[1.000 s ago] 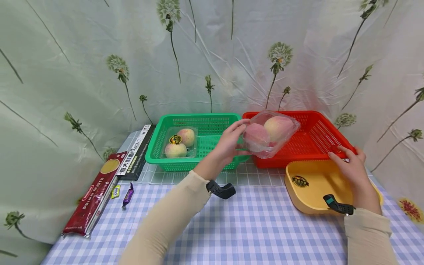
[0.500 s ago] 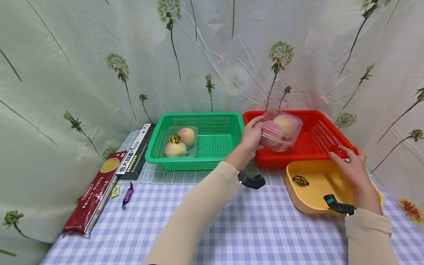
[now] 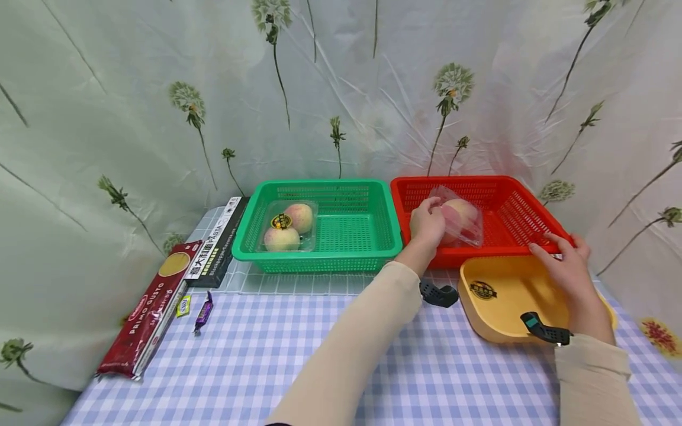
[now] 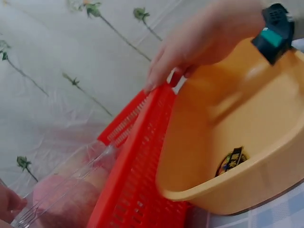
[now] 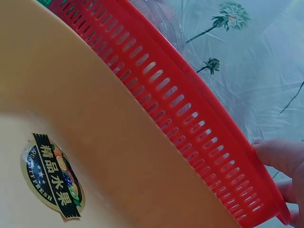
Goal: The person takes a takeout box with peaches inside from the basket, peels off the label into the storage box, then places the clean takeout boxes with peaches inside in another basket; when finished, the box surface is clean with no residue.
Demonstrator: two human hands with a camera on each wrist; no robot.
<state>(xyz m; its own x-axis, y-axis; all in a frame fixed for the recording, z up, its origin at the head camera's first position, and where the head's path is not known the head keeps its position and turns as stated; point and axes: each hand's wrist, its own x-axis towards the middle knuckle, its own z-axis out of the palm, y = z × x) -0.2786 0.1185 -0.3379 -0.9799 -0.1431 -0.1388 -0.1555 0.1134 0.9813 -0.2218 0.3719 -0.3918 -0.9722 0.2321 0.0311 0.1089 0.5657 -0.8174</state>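
My left hand grips the left side of a clear plastic box of peaches, tilted inside the left part of the red basket. In the left wrist view the pink fruit shows through the box wall, with my fingers at the lower left edge. My right hand holds the red basket's front right corner. The right wrist view shows its thumb on the rim and fingers below. Another clear box with two peaches lies in the green basket, at its left end.
A yellow basin with a fruit sticker stands before the red basket, under my right forearm. At the left lie a red pasta packet, a black pasta box, a purple wrapped candy and a small yellow packet. A flowered curtain hangs behind.
My left hand has carried the box of peaches rightward, away from the green basket's edge and down into the red basket. The right hand has stayed at the red basket's corner.
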